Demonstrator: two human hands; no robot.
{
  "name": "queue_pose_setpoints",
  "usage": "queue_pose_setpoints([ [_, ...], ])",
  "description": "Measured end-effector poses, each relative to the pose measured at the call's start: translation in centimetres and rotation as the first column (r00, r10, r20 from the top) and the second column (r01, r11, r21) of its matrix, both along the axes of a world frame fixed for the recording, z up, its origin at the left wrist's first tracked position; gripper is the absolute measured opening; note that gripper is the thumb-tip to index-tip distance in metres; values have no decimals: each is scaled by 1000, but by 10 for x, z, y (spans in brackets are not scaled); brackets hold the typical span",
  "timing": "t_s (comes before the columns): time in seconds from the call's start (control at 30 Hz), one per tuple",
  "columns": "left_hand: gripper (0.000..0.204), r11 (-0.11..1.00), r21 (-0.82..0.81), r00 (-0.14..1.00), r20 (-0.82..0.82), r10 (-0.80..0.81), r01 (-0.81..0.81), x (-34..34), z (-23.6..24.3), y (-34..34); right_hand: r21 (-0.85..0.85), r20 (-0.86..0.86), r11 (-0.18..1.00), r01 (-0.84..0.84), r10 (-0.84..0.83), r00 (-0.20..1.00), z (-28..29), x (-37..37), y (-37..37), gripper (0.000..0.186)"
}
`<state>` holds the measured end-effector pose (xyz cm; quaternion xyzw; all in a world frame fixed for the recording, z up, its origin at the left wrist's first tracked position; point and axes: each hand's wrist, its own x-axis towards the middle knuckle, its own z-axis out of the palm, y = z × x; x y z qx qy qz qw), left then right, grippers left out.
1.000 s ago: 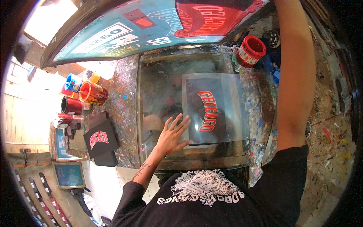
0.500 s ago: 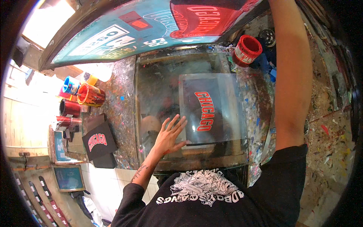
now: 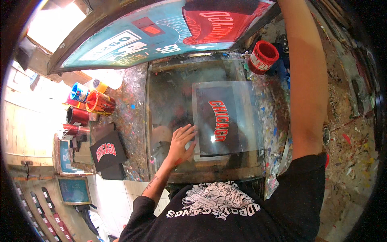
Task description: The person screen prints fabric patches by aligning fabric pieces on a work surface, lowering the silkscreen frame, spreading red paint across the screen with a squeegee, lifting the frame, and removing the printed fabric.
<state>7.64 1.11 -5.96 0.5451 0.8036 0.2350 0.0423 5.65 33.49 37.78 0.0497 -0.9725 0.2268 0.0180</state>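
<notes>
One bare left hand (image 3: 181,144) shows in the head view, palm down and loosely open, its fingers slightly spread and its grasp empty. Its fingertips are at the left edge of a dark rectangular sheet (image 3: 233,121); whether they touch it cannot be told. The right hand is past the upper edge, so its state cannot be told. The sheet lies flat on a clear glass panel (image 3: 169,92), right of its middle, bearing red, pale-edged lettering (image 3: 218,121) and a bright glare spot. A raised teal-and-red printing screen in a wooden frame (image 3: 157,40) spans the top. A red paint-streaked bucket (image 3: 264,57) stands beyond the panel's far right corner. The bare right arm (image 3: 308,76) hides part of the right side. Leftward, black lettered pieces (image 3: 105,151) lie near an orange paint-smeared bucket (image 3: 99,102)
</notes>
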Motion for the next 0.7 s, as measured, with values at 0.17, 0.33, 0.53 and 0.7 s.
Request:
queue_pose_setpoints([
  [0.17, 37, 908, 365, 947, 307, 92, -207, 32, 23, 82, 22, -78, 997, 74, -72, 994, -16, -23, 6, 67],
  [0.33, 68, 821, 550, 737, 490, -466, 153, 68, 120, 134, 185, -34, 953, 240, -238, 971, -15, 26, -28, 70],
  [0.53, 70, 852, 286, 767, -374, 520, -438, 52, 234, -7, 285, -551, 949, 136, 46, 833, -200, 132, -84, 64],
  [0.7, 43, 972, 13, 970, -65, 233, -233, 52, 113, -54, 254, -379, 954, 160, -54, 924, -290, 171, -120, 53],
])
